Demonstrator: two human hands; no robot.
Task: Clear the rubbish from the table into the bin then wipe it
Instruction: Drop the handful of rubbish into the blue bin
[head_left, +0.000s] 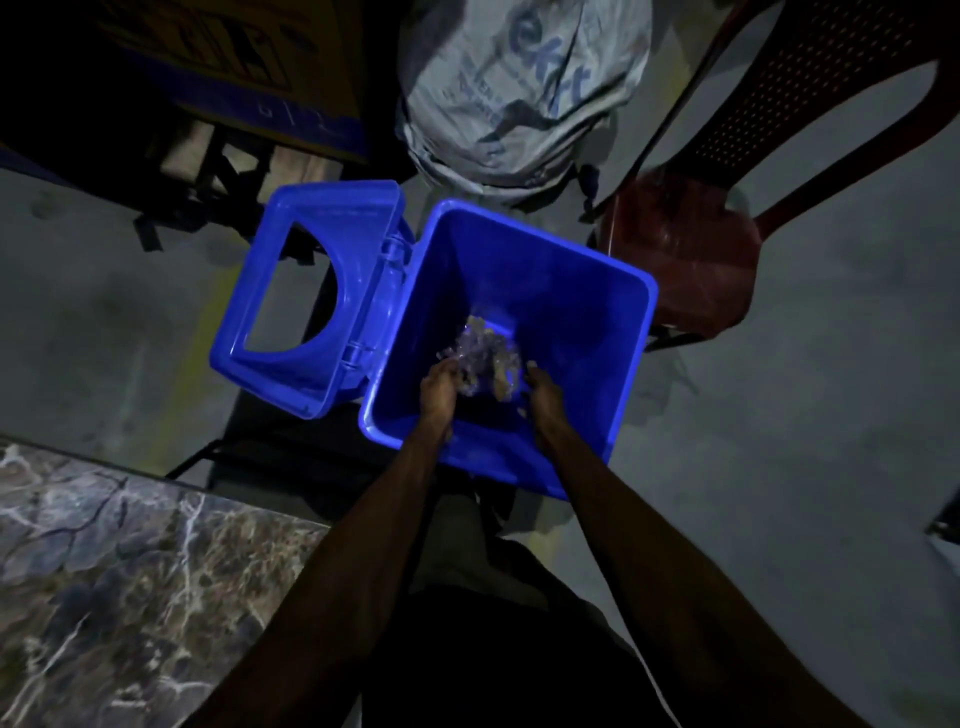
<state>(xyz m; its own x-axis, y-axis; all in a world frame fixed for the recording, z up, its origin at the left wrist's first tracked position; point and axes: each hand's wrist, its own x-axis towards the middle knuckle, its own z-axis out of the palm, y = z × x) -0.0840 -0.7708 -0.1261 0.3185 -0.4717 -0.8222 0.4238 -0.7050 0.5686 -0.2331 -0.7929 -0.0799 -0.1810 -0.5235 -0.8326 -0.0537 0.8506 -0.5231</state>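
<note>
Both forearms reach forward from the bottom of the view, over dark clothing, into a dim room with a grey concrete floor (779, 415). At lower left lies the corner of the worktop (130, 597), a marbled slab veined in white and brown. Ahead, on the floor, stands the blue bin (613, 312), its hinged lid (311, 218) flung open to the left, the lid's cut-out window showing floor beneath.

Inside the bin's mouth, the left hand (439, 387) and right hand (543, 397) are lowered below the near rim. Between them sits the rubbish (483, 358), a crumpled clump of clear plastic and pale scraps. Fingers of both hands curl in against its sides, so each grip looks closed on the clump, though the gloom blurs the fingertips. The clump hangs over the bin's interior, between the two hands and slightly ahead of them.

Beyond the bin leans a grey printed sack (519, 93). A red plastic chair (691, 249) stands to the right, just beside the bin's far corner. A blue-and-yellow carton (234, 67) sits in shadow at upper left.
</note>
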